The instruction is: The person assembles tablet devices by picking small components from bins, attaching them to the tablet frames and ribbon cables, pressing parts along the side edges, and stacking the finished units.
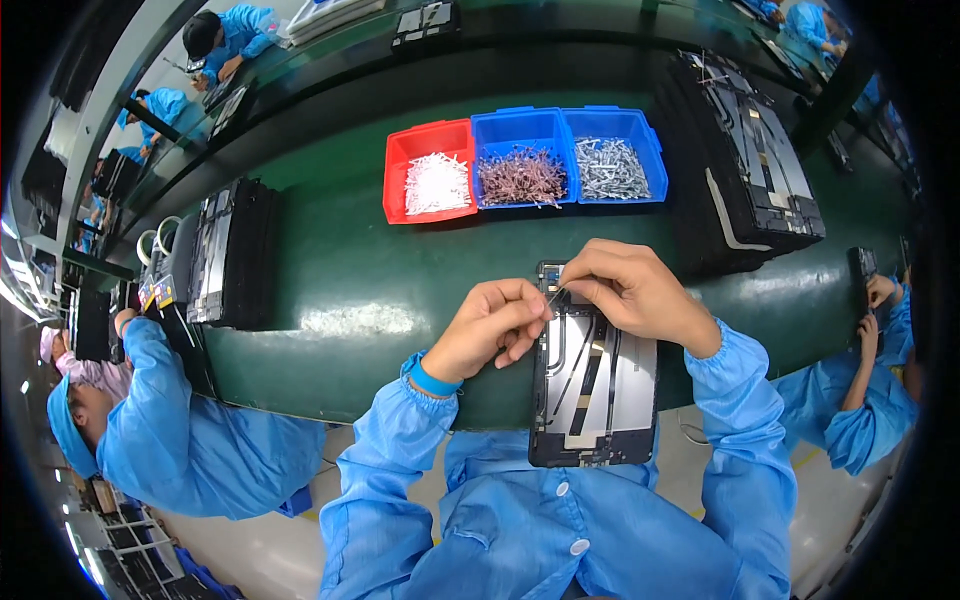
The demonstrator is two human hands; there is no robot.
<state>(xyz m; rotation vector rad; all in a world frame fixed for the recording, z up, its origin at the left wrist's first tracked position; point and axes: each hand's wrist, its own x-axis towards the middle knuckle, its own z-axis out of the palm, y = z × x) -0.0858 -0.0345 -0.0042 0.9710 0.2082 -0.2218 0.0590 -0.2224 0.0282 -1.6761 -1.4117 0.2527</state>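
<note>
1. Left hand (495, 325), centre of the frame, pinches a thin, small strip at the top edge of the open tablet shell (594, 385); its fingers are closed narrowly on it.
2. Right hand (630, 290), just right of centre, has its fingertips closed on the same strip, touching the shell's upper edge.
3. Tablet shell lies flat at the near edge of the green bench (350, 280), lower centre. It looks stiff but fragile inside; hold it by the outer frame, away from the dark cables.
4. The strip looks light, soft and easily bent; fingertip grip at its ends suits it.
5. Three bins at upper centre: one red bin (400, 150) and two blue bins (570, 122), each holding many small parts.
6. Two stacks of dark shells: left (235, 250), right (750, 150).
</note>
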